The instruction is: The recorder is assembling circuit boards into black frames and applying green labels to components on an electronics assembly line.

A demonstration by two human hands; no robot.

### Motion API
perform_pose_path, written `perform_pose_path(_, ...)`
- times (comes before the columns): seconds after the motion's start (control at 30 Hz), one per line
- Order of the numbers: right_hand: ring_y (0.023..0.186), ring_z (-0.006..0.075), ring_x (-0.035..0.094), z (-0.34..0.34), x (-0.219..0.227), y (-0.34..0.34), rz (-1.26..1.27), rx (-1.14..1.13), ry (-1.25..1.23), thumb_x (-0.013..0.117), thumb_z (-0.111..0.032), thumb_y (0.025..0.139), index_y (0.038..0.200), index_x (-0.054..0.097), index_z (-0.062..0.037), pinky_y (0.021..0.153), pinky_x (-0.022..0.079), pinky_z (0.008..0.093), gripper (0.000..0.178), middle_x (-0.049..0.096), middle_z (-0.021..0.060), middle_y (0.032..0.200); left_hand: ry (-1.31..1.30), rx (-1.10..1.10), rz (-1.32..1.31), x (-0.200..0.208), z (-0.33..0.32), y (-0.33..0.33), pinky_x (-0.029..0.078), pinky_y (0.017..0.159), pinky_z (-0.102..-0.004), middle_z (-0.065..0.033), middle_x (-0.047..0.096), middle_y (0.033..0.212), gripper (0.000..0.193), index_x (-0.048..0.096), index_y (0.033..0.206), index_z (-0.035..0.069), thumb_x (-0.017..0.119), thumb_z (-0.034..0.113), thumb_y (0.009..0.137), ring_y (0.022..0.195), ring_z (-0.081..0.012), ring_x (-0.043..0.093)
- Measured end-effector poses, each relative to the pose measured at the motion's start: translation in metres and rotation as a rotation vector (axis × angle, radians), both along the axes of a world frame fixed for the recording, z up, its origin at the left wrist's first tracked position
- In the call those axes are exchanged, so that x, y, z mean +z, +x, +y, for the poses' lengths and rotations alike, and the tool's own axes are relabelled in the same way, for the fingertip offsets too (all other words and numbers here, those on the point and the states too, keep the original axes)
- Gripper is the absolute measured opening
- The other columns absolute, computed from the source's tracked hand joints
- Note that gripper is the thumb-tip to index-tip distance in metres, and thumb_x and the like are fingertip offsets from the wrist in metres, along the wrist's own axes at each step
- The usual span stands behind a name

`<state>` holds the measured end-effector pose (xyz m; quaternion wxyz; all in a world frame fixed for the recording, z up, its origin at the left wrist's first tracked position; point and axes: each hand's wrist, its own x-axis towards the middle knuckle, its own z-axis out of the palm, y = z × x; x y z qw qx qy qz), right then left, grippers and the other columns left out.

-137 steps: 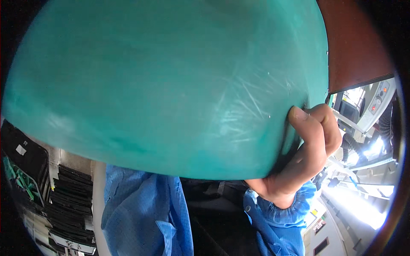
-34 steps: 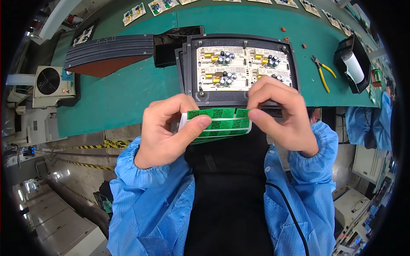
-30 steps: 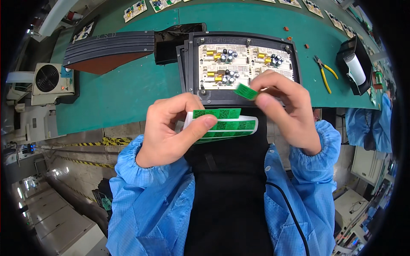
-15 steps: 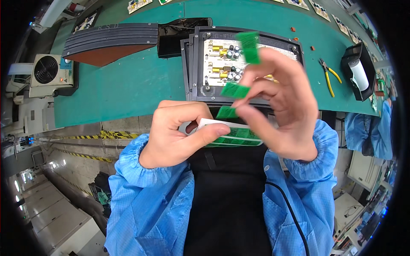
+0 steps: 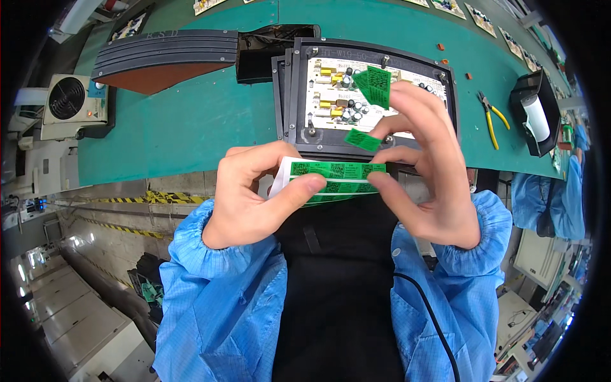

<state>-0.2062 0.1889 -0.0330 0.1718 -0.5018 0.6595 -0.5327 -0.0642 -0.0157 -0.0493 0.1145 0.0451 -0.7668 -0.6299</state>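
My left hand (image 5: 248, 194) grips the left end of a white-backed sheet of green labels (image 5: 340, 186), its thumb lying across the front. The labels carry dark square codes in rows. At the sheet's right end, my right hand (image 5: 439, 191) pinches the top row between thumb and a finger. Loose green labels (image 5: 377, 87) cling to its raised index fingertip, and a smaller green label (image 5: 363, 139) sticks to another fingertip. Behind these fingers lies a black frame (image 5: 294, 102) holding white circuit boards (image 5: 324, 121) with yellow and black parts; the right hand partly hides them.
On the green bench (image 5: 184, 140) stand a black ridged block (image 5: 165, 54) and a small fan unit (image 5: 70, 102) at left. Yellow-handled cutters (image 5: 491, 121) and a black holder with a white roll (image 5: 534, 114) lie right. Further circuit boards (image 5: 478, 19) line the far edge.
The label sheet has tilted up, so its top row now faces me. My right hand has come to its right end, and the labels on the index fingertip have turned and fanned out.
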Motion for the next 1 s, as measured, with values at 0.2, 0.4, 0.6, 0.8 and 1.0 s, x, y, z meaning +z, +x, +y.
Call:
perform_pose_path(0.2, 0.109, 0.0215, 0.057, -0.003, -0.001, -0.008, -0.029, -0.027, -0.055, 0.061, 0.023, 0.075, 0.147, 0.039, -0.0006, 0.082, 0.057, 0.0285, 0.079, 0.035, 0.0168, 0.147, 0.079, -0.031, -0.026, -0.001, -0.008, -0.002, 0.041, 0.056, -0.0234, -0.0027, 0.065, 0.069, 0.012, 0.067, 0.080, -0.003, 0.075, 0.004, 0.086, 0.064, -0.0047, 0.056)
perform_pose_path(0.4, 0.109, 0.0185, 0.057, -0.027, 0.000, -0.047, 0.037, -0.166, 0.032, 0.066, 0.013, 0.081, 0.143, 0.045, -0.0027, 0.083, 0.059, 0.0277, 0.068, 0.048, 0.0102, 0.137, 0.299, -0.162, 0.050, -0.034, -0.065, -0.013, 0.038, 0.057, -0.0230, -0.0011, 0.061, 0.071, 0.020, 0.062, 0.076, 0.002, 0.069, 0.014, 0.091, 0.065, -0.0047, 0.052)
perform_pose_path(0.6, 0.108, 0.0191, 0.059, -0.045, -0.027, -0.099, 0.300, -0.220, 0.269, 0.074, 0.003, 0.081, 0.137, 0.052, -0.0101, 0.085, 0.063, 0.0327, 0.062, 0.050, 0.0068, 0.130, 0.646, 0.406, -0.091, -0.066, -0.086, -0.022, 0.046, 0.064, -0.0235, -0.0007, 0.063, 0.080, 0.016, 0.058, 0.085, 0.007, 0.062, 0.018, 0.095, 0.071, -0.0075, 0.059)
perform_pose_path(0.8, 0.108, 0.0195, 0.060, -0.054, -0.025, -0.096, 0.366, -0.196, 0.332, 0.074, 0.001, 0.081, 0.133, 0.054, -0.0081, 0.086, 0.063, 0.0312, 0.057, 0.049, 0.0079, 0.129, 0.596, 0.298, -0.088, -0.079, -0.099, -0.019, 0.046, 0.064, -0.0213, 0.0017, 0.061, 0.079, 0.018, 0.058, 0.084, 0.009, 0.059, 0.020, 0.098, 0.070, -0.0052, 0.057)
perform_pose_path(1.0, 0.108, 0.0200, 0.060, -0.056, -0.028, -0.096, 0.373, -0.187, 0.397, 0.075, 0.002, 0.080, 0.130, 0.056, -0.0074, 0.085, 0.063, 0.0306, 0.054, 0.047, 0.0088, 0.129, 0.579, 0.287, -0.080, -0.079, -0.097, -0.020, 0.043, 0.063, -0.0199, 0.0026, 0.060, 0.077, 0.022, 0.057, 0.082, 0.009, 0.058, 0.021, 0.099, 0.069, -0.0034, 0.054)
